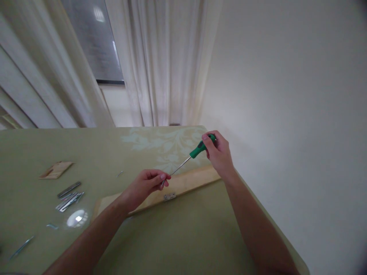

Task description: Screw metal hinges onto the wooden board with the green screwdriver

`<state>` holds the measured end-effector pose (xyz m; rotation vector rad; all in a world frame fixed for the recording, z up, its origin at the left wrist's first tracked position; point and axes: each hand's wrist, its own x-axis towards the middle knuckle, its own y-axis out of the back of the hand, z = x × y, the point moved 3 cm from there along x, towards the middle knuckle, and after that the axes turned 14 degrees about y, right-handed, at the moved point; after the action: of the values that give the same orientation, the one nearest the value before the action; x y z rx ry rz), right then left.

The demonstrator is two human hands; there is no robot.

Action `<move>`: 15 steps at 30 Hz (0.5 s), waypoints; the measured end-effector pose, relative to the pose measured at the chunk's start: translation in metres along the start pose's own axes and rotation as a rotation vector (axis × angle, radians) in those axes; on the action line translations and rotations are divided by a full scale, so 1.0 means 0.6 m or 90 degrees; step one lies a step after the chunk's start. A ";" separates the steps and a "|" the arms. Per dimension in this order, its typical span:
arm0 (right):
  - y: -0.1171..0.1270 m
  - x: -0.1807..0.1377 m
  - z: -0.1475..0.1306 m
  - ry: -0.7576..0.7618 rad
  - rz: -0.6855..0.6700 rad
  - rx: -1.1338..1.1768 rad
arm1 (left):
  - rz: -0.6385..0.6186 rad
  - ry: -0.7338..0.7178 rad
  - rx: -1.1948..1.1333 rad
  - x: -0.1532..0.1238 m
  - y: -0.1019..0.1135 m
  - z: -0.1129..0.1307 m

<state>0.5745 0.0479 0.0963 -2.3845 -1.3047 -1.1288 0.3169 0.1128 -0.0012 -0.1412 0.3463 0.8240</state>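
My right hand [218, 151] is closed around the green handle of a screwdriver [197, 149]. Its thin metal shaft slants down and left to my left hand [149, 181]. The left thumb and fingers pinch together at the screwdriver's tip, on a small shiny bit too tiny to name. Below both hands, a long pale wooden board [189, 181] lies slantwise on the table. A small metal hinge or bracket [169, 196] sits at the board's near edge, just below the left fingertips. My left forearm hides part of the board's left end.
On the green table [177, 240], to the left, are a small wooden piece [56, 170], a dark metal rail [69, 190], several bagged metal strips [69, 201], a shiny round dish [77, 218] and a thin pointed tool [22, 247]. A wall runs along the right; curtains [169, 61] hang behind.
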 end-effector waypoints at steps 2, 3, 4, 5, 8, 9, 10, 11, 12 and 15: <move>0.007 0.003 -0.003 -0.005 0.022 0.016 | 0.006 -0.007 -0.008 0.000 0.004 0.000; 0.011 0.005 -0.005 -0.006 0.031 0.021 | 0.011 -0.016 -0.001 0.000 0.008 0.000; 0.015 0.006 -0.007 -0.006 0.037 0.024 | 0.016 -0.026 0.011 0.002 0.013 0.000; 0.019 0.007 -0.009 -0.004 0.039 0.024 | 0.025 -0.034 0.028 0.006 0.021 -0.001; 0.026 0.008 -0.019 0.005 0.018 0.015 | 0.081 -0.037 0.134 0.029 0.055 -0.009; 0.028 0.007 -0.023 0.011 0.006 0.010 | 0.114 -0.034 0.195 0.038 0.069 -0.012; 0.028 0.007 -0.028 0.019 -0.005 0.003 | 0.156 -0.036 0.263 0.048 0.083 -0.014; 0.027 0.006 -0.033 0.030 -0.015 -0.004 | 0.192 -0.033 0.338 0.058 0.095 -0.016; 0.026 0.005 -0.039 0.044 -0.024 -0.012 | 0.226 -0.025 0.414 0.067 0.106 -0.018; 0.014 -0.001 -0.053 0.078 -0.067 -0.046 | 0.298 -0.018 0.559 0.083 0.125 -0.017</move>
<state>0.5645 0.0268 0.1192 -2.2782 -1.3846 -1.3500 0.2904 0.1954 -0.0276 0.7960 0.6995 1.0617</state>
